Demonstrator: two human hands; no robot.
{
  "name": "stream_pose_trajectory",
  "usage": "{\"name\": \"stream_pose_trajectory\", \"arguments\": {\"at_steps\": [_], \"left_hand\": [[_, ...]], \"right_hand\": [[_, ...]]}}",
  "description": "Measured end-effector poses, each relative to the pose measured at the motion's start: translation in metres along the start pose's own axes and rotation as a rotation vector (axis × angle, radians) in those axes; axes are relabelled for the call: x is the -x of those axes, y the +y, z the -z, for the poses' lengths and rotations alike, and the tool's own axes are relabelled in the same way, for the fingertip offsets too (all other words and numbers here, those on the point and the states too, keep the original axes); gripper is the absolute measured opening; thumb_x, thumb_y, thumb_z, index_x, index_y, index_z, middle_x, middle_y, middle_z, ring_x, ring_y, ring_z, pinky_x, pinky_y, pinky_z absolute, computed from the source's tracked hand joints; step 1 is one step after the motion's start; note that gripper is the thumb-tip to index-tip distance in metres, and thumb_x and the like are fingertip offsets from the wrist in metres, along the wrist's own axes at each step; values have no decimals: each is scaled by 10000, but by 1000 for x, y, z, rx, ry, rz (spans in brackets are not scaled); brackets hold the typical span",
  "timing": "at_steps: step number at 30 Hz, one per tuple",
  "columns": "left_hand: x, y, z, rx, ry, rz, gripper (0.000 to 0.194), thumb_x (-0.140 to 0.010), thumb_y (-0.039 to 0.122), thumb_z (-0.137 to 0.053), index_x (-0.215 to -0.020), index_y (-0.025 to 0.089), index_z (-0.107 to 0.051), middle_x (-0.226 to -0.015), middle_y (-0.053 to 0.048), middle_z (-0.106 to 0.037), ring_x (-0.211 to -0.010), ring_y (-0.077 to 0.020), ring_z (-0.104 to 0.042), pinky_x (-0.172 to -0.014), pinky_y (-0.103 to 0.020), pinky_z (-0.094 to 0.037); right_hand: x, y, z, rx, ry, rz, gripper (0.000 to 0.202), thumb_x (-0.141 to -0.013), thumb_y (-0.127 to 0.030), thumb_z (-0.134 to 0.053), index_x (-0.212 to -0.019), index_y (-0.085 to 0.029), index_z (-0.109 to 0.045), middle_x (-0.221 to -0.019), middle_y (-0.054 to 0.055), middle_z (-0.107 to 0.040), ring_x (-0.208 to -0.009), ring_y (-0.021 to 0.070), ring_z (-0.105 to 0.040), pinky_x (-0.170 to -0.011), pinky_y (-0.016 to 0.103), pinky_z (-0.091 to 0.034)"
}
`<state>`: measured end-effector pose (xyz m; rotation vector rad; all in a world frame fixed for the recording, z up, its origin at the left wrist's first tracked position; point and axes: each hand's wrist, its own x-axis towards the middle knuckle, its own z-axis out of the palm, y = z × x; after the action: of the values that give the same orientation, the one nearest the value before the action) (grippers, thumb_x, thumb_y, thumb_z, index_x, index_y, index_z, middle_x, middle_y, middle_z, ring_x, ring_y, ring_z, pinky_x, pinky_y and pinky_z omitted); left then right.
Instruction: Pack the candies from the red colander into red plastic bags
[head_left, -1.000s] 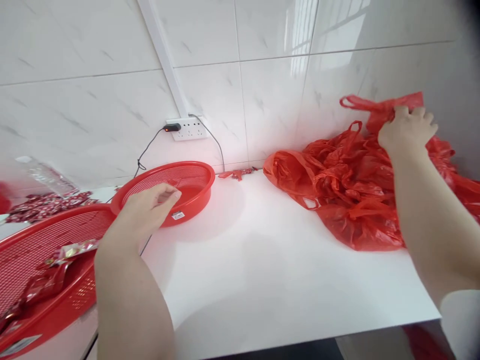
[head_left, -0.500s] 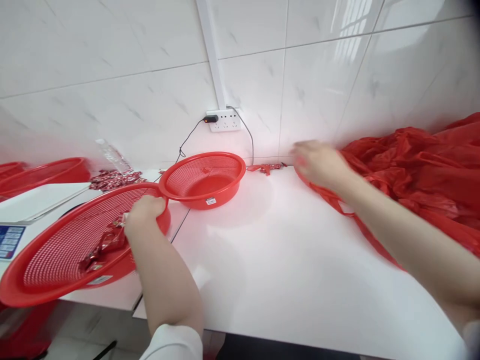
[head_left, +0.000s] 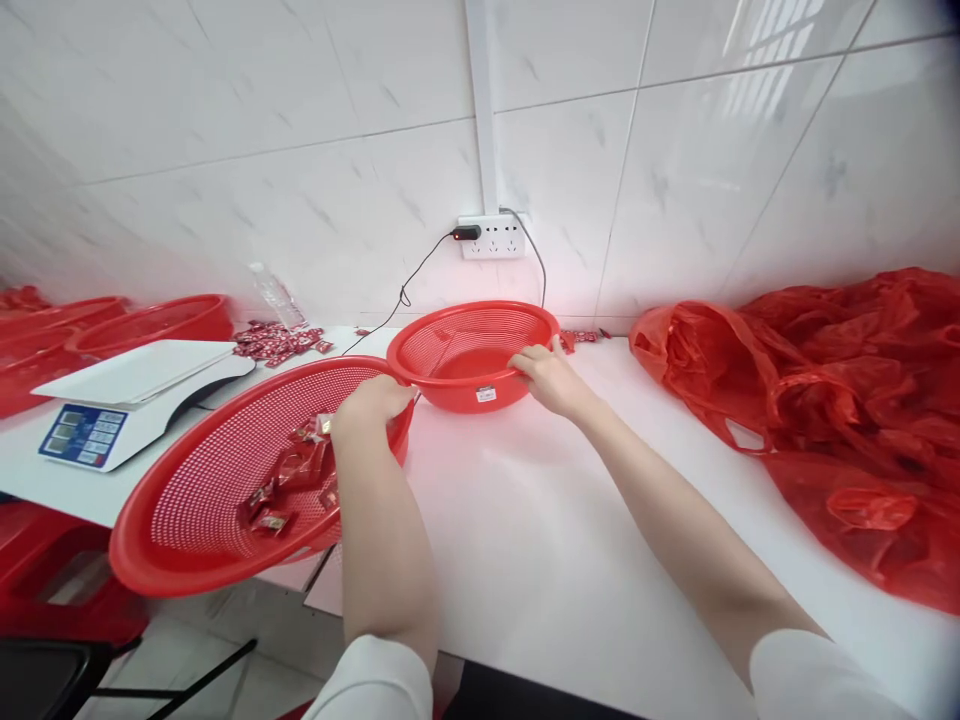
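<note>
My left hand point(head_left: 370, 408) grips the right rim of a large red plastic basket point(head_left: 187, 470), which tilts over the table edge. Several red-wrapped packets point(head_left: 292, 475) lie inside it. At the back of the table stands a smaller red basket point(head_left: 450, 390) with a white label on its front. My right hand point(head_left: 551, 378) is closed on that basket's right rim, fingers over the edge and thumb up. The two baskets meet near the middle, where their rims overlap in view.
A white weighing scale point(head_left: 135, 400) with a blue panel sits at left, beside more red baskets point(head_left: 157, 325). Behind it lie a pile of small red packets point(head_left: 277, 342) and a clear bottle point(head_left: 276, 295). Red plastic bags point(head_left: 847, 390) heap up at right. A socket strip point(head_left: 493, 237) is on the wall.
My right hand has moved left from beside the red bags onto the smaller basket's rim. My left hand still holds the large basket. The view has shifted left.
</note>
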<state>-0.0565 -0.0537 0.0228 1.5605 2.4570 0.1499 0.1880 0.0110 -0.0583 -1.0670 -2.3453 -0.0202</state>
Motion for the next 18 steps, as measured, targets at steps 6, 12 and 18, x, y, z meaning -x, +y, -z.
{"name": "stream_pose_trajectory", "arguments": {"at_steps": [6,12,18], "left_hand": [[15,27,-3,-143,-106,-12,325,-767,389,-601,-1001,173,-667,-985,-149,-717,-941,-338,-681,-734,-384,-530],[54,79,-20,-351,-75,-288,309,-792,223,-593,-1066,109,-679,-1092,-201,-693,-1039,-317,-661,-851,-370,-514],[83,112,-45,-410,-62,-600,296,-847,95,-475,-1059,62,-679,-1025,-216,-701,-1035,-311,-654,-866,-380,-501]], "right_hand": [[45,-6,118,33,86,31,198,-902,-146,-451,-959,-214,-628,-930,47,-659,-892,217,-595,-959,464,-380],[94,-19,183,191,409,-52,131,-917,-272,-531,-995,-270,-637,-939,53,-656,-851,237,-614,-719,360,-485],[102,-25,187,221,582,-27,166,-934,-233,-517,-1027,-301,-635,-954,38,-656,-893,228,-629,-934,437,-473]]}}
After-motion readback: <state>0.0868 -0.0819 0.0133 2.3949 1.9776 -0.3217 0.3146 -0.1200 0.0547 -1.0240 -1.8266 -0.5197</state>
